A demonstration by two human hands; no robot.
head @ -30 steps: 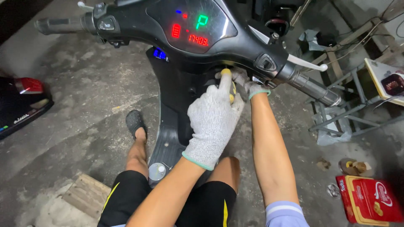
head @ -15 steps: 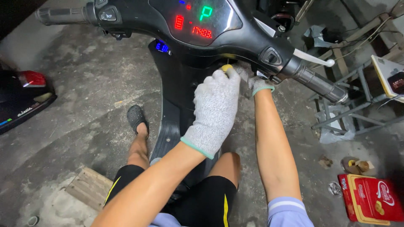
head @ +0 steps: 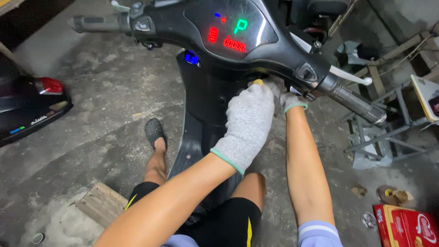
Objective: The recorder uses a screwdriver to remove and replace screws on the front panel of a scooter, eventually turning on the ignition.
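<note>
A black scooter's handlebar with a lit dashboard fills the top of the view. My left hand, in a grey knit glove, is closed around a yellow-handled tool whose tip points up under the handlebar cover. My right hand, also gloved, reaches up right beside it under the right side of the handlebar. Its fingers are mostly hidden by the cover and by my left hand. My bare legs straddle the scooter's black leg shield.
Another scooter's rear with a red tail light stands at the left. A wooden block lies near my left thigh. A metal frame, a red carton and small scraps sit on the concrete floor at the right.
My view has drifted slightly, so the handlebar sits a little higher and further right in the picture. Both hands stay under the handlebar; less of the yellow handle shows above my left glove.
</note>
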